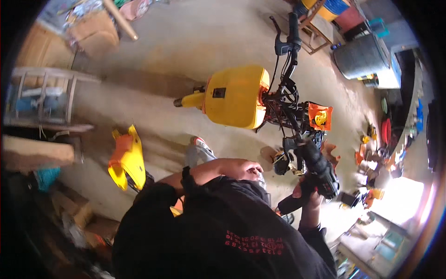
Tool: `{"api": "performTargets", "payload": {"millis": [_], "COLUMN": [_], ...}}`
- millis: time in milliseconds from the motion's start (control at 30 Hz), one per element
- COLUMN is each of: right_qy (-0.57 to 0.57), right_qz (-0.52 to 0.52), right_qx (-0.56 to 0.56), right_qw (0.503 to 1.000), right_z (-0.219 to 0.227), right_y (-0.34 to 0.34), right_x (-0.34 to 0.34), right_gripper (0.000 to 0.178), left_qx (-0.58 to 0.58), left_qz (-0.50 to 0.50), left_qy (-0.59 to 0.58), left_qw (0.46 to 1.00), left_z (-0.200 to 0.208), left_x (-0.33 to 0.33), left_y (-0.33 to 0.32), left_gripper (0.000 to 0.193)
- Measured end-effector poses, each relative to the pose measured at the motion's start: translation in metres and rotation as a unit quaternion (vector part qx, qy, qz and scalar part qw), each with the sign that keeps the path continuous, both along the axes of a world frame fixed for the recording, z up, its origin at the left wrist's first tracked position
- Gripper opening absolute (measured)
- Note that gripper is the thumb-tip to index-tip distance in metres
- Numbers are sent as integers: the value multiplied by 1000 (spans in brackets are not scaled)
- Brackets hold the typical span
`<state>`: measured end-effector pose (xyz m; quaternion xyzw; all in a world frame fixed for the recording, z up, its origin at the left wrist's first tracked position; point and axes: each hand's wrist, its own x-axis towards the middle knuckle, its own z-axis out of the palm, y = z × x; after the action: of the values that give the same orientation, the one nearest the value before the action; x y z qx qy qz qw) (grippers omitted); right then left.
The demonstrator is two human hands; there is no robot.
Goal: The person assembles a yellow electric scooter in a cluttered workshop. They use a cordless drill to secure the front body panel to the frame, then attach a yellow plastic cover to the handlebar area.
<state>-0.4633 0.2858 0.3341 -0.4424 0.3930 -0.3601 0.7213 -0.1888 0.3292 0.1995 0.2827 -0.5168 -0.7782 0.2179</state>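
Right hand point(307, 193) clenched round one black power tool point(312, 179), left hand point(245, 169) loosely curled, empty, one yellow scooter point(237, 95), one loose yellow panel point(126, 158)

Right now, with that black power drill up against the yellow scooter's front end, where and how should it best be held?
Probably by the black power drill's handle, the thick stem angling down and left from the motor body. The right hand already wraps it from below. That leaves the nose, pointed up at the wiring on the yellow scooter, clear. The left hand rests apart, near the person's knee.
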Motion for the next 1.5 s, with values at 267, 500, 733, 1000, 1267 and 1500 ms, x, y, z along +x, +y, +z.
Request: {"api": "performTargets", "payload": {"millis": [267, 500, 733, 1000, 1267, 1500], "right_qy": [36, 2, -43, -197, 166, 214], "right_qz": [83, -47, -95, -240, -59, 347], "right_qx": [60, 30, -8, 205, 170, -38], "right_qw": [994, 998, 995, 928, 970, 912], "right_z": [22, 45, 49, 38, -41, -177], "right_y": [-19, -24, -68, -115, -174, -284], "right_x": [105, 111, 76, -31, -92, -63], "right_gripper": [66, 61, 59, 45, 39, 48], "left_qx": [-59, 7, 81, 220, 0, -123], "left_qz": [62, 116, 147, 199, 279, 373], "left_qy": [52, 54, -6, -45, -275, -408], "left_qw": [995, 992, 986, 954, 920, 824], "left_z": [45, 51, -12, -69, -96, -67], "left_x": [109, 146, 145, 147, 104, 49], "left_y": [-8, 1, -17, -36, -71, -101], "left_gripper": [51, 41, 28, 33, 90, 109]}}
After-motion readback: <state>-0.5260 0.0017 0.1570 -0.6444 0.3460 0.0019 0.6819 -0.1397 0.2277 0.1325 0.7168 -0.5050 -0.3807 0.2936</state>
